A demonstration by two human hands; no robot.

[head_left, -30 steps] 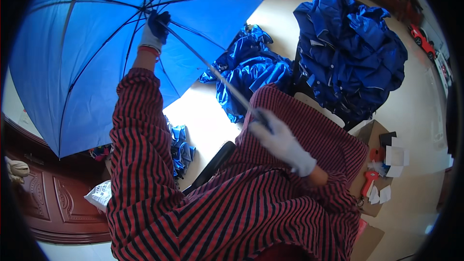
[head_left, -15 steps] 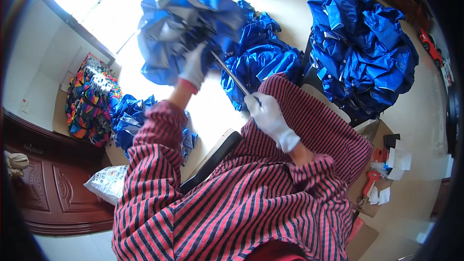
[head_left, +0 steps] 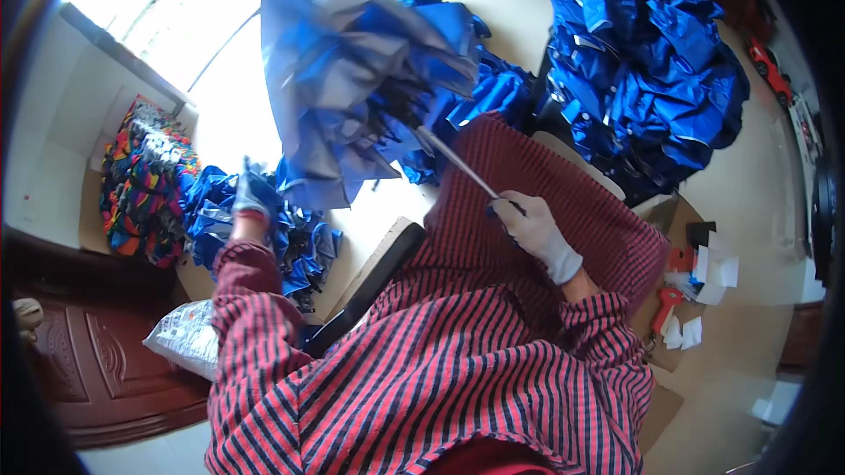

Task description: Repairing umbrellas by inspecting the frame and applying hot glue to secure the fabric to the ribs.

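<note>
My right hand point(head_left: 541, 235), in a white glove, is closed round the lower end of a metal shaft above my lap. That shaft belongs to a blue and silver umbrella point(head_left: 352, 79), partly spread, its loose canopy tilted up and to the left with the silver side showing. Dark ribs bunch around the top of the shaft. My left hand point(head_left: 252, 191), also gloved, is off the umbrella to its left, seen edge-on and slightly blurred with fingers stretched out. Behind it lies a pile of blue umbrellas point(head_left: 211, 211); whether the hand touches them is unclear.
A large heap of blue umbrellas point(head_left: 642, 79) rises at the right, with more blue cloth point(head_left: 493, 92) beyond my knees. Multicoloured umbrellas point(head_left: 150, 184) are stacked at the left. A white plastic sack point(head_left: 187, 334) lies near a brown door point(head_left: 110, 343). A red-handled tool point(head_left: 666, 306) sits on cardboard.
My left hand has come off the canopy and moved left and down toward the blue pile. The canopy has spread wider. My right hand still holds the shaft, slightly lower and further right.
</note>
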